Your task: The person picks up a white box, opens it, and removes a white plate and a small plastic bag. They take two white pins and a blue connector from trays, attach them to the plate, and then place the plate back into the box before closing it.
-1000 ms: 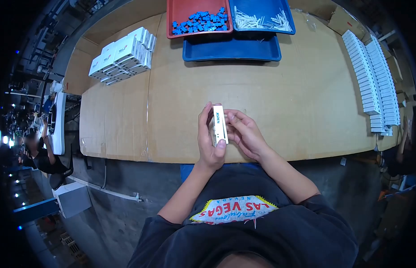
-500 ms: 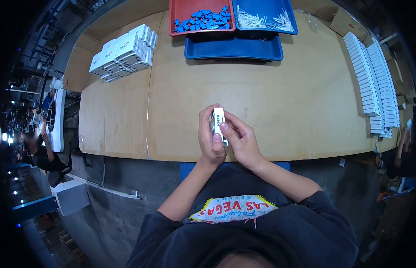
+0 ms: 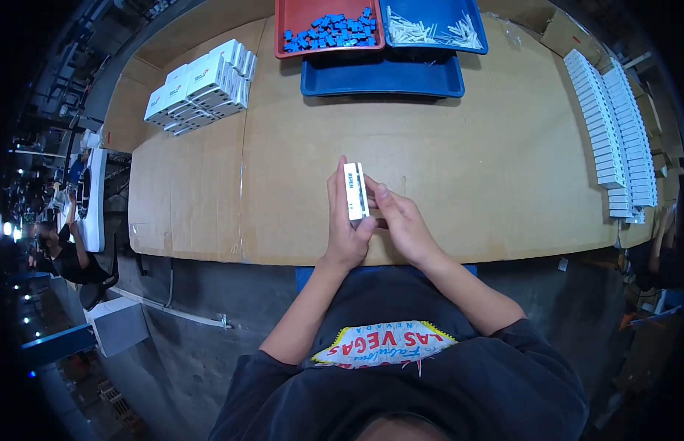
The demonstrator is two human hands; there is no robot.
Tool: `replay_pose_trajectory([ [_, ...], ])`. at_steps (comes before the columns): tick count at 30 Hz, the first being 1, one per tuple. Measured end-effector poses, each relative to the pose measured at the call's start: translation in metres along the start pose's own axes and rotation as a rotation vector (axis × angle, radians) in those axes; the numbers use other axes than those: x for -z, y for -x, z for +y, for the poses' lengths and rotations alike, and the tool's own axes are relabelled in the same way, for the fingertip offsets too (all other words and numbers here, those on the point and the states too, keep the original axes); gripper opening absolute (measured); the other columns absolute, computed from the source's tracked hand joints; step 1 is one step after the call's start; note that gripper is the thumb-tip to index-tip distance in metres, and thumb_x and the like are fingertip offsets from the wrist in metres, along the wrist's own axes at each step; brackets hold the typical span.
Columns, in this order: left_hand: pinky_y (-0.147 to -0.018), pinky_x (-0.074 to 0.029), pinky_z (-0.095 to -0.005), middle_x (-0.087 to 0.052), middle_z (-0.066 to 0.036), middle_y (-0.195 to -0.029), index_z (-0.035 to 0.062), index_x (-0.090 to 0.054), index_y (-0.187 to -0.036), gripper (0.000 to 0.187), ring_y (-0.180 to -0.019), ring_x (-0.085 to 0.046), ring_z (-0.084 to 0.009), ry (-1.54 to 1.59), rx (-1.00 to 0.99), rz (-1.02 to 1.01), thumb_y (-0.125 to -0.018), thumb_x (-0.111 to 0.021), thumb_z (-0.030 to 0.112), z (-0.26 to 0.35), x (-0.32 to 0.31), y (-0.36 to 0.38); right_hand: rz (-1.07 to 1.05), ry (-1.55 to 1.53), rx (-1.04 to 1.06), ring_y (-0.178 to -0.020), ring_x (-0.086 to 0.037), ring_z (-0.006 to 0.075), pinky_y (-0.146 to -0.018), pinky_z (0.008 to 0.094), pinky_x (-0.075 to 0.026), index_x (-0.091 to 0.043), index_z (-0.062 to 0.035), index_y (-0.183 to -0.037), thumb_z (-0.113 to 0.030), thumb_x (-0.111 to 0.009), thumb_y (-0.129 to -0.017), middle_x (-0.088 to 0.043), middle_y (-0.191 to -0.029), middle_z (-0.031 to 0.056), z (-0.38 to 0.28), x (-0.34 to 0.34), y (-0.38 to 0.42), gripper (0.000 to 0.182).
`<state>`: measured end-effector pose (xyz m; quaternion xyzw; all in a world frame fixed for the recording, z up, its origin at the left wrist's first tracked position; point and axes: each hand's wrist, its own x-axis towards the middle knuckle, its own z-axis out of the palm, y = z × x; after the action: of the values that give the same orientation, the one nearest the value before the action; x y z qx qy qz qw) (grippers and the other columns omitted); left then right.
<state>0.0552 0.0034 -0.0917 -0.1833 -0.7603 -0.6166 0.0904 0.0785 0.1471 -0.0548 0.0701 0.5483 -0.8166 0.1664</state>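
Observation:
A small white box (image 3: 355, 192) with dark lettering is held above the cardboard-covered table, near its front edge. My left hand (image 3: 345, 235) grips it, with the fingers along its left side and the thumb at its lower end. My right hand (image 3: 408, 226) is at the box's right side, its fingers bent and partly hidden behind the box. Whether those fingertips touch the box cannot be made out.
Stacked white boxes (image 3: 202, 84) stand at the back left. Behind are a red tray (image 3: 331, 53) of blue pieces, a blue tray (image 3: 437, 50) of white sticks and a lower blue tray (image 3: 382, 79). White box rows (image 3: 599, 125) line the right; a person (image 3: 73, 253) is far left.
The box has turned, showing more of its right side, and has moved slightly up and left. My right thumb has come off its face, and my right hand has opened a little away from it.

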Motion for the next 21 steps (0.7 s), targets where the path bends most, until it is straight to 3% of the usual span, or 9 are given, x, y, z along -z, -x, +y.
replay_pose_trajectory([
  [2,-0.112,-0.041,-0.041,-0.038,-0.021,-0.151,-0.0074,-0.024,-0.163,0.113,-0.136,-0.047,-0.0304,0.109,0.158,-0.003,-0.097,-0.045,0.082,0.006,0.001,0.003,-0.037,0.11,0.021,-0.13,-0.058,0.0195,-0.108,0.032,-0.048,-0.047,0.0004,-0.157,-0.029,-0.058,-0.111,-0.056,-0.147,0.0179,0.003,0.011,-0.002,0.056],
  [3,-0.113,-0.043,-0.0401,-0.041,-0.02,-0.154,-0.0034,-0.024,-0.165,0.103,-0.137,-0.05,-0.0296,0.237,0.212,0.029,-0.102,-0.039,0.077,0.004,-0.001,0.0,-0.056,0.398,0.172,-0.138,-0.056,0.0308,-0.114,0.0395,-0.046,-0.047,-0.0038,-0.159,-0.037,-0.069,-0.104,-0.049,-0.154,0.0233,-0.001,0.013,0.0,0.068],
  [5,-0.114,-0.044,-0.0397,-0.045,-0.018,-0.154,0.0001,-0.024,-0.165,0.099,-0.137,-0.052,-0.0283,0.519,0.46,0.059,-0.103,-0.033,0.077,0.011,0.0,0.003,-0.018,0.776,0.433,-0.146,-0.048,0.0353,-0.119,0.0464,-0.04,-0.045,-0.0062,-0.161,-0.039,-0.076,-0.097,-0.048,-0.157,0.0226,-0.012,0.012,0.008,0.078],
  [7,-0.112,-0.048,-0.039,-0.053,-0.015,-0.151,0.0067,-0.027,-0.165,0.092,-0.135,-0.057,-0.0265,0.678,0.641,0.038,-0.105,-0.024,0.076,0.015,-0.002,0.002,-0.038,1.011,0.696,-0.151,-0.04,0.0431,-0.124,0.0535,-0.033,-0.046,-0.009,-0.16,-0.045,-0.088,-0.08,-0.045,-0.159,0.0229,-0.012,0.02,0.005,0.097],
  [10,-0.109,-0.051,-0.0401,-0.056,-0.015,-0.148,0.0086,-0.034,-0.161,0.089,-0.132,-0.06,-0.0256,0.845,0.883,-0.099,-0.105,-0.024,0.076,0.033,-0.005,0.001,-0.164,1.141,0.829,-0.149,-0.044,0.0424,-0.123,0.0552,-0.035,-0.048,-0.0071,-0.157,-0.046,-0.088,-0.078,-0.048,-0.157,0.0228,-0.007,0.034,-0.007,0.096],
  [11,-0.104,-0.055,-0.0398,-0.061,-0.014,-0.14,0.0098,-0.041,-0.155,0.085,-0.126,-0.064,-0.0251,0.832,0.937,-0.096,-0.105,-0.023,0.076,0.036,-0.007,0.001,-0.18,1.075,0.856,-0.143,-0.051,0.0425,-0.12,0.056,-0.038,-0.052,-0.0031,-0.153,-0.048,-0.087,-0.077,-0.054,-0.152,0.023,0.002,0.038,-0.012,0.094],
  [17,-0.097,-0.058,-0.0378,-0.066,-0.012,-0.129,0.0096,-0.046,-0.15,0.08,-0.119,-0.068,-0.0231,0.814,0.955,-0.067,-0.107,-0.024,0.073,0.04,-0.003,0.004,-0.188,1.016,0.97,-0.132,-0.059,0.0421,-0.115,0.0534,-0.044,-0.054,0.0011,-0.148,-0.051,-0.086,-0.077,-0.059,-0.145,0.0228,0.003,0.033,-0.015,0.094],
  [20,-0.099,-0.058,-0.0392,-0.066,-0.014,-0.129,0.0095,-0.046,-0.15,0.077,-0.121,-0.068,-0.0232,0.895,0.945,-0.09,-0.109,-0.026,0.071,0.024,-0.001,0.011,-0.145,0.76,0.983,-0.132,-0.059,0.0386,-0.112,0.0483,-0.046,-0.052,0.0022,-0.15,-0.052,-0.084,-0.084,-0.058,-0.145,0.0237,0.023,0.04,-0.017,0.092],
  [21,-0.1,-0.057,-0.0405,-0.066,-0.015,-0.131,0.0091,-0.044,-0.152,0.076,-0.122,-0.068,-0.0254,1.007,0.951,-0.091,-0.109,-0.027,0.069,0.018,-0.001,0.014,-0.055,0.475,0.893,-0.132,-0.059,0.0365,-0.112,0.0467,-0.046,-0.052,0.0015,-0.15,-0.051,-0.082,-0.086,-0.057,-0.145,0.0228,0.018,0.034,-0.015,0.089],
])
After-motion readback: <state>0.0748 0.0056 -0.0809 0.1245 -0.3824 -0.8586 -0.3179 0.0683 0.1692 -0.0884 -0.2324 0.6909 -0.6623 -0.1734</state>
